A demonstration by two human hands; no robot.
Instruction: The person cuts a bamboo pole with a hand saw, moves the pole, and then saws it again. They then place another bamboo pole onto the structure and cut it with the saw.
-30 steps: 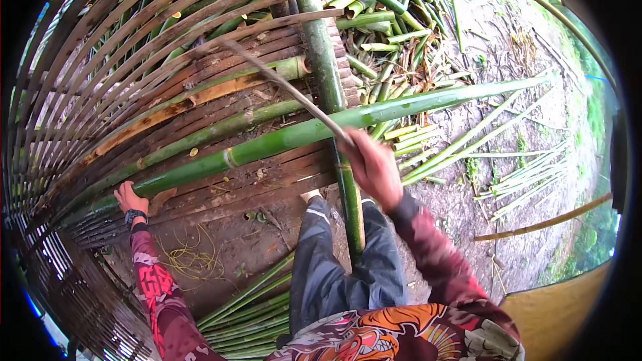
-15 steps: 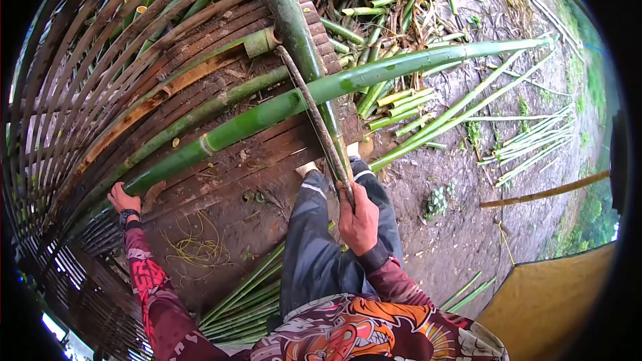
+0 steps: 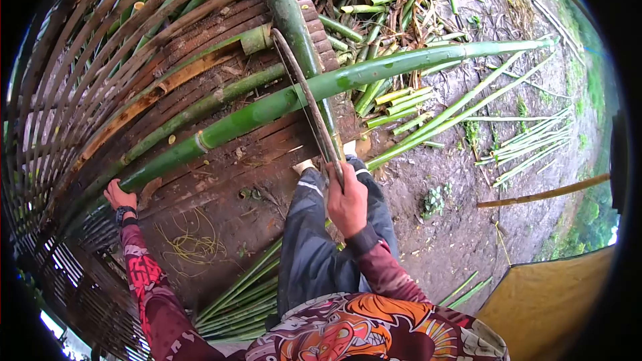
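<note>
A long green bamboo pole runs from the lattice at the left across the slatted bench and out over the ground at the right. My right hand is closed round the near end of a bow saw, which has a bent wooden frame and a thin blade. The saw lies across the pole, its blade against the pole's side; how deep it cuts is hidden. At the far left my left hand, with a dark watch on its wrist, grips the pole near its left end.
A thinner bamboo pole and a split bamboo piece lie on the slatted bench. An upright bamboo post stands behind. Cut pieces pile beyond it. Yellow cord and bamboo strips lie on the ground.
My right hand and the bow saw have moved away from me, up and slightly left along the cutting line. The left hand keeps its place on the pole.
</note>
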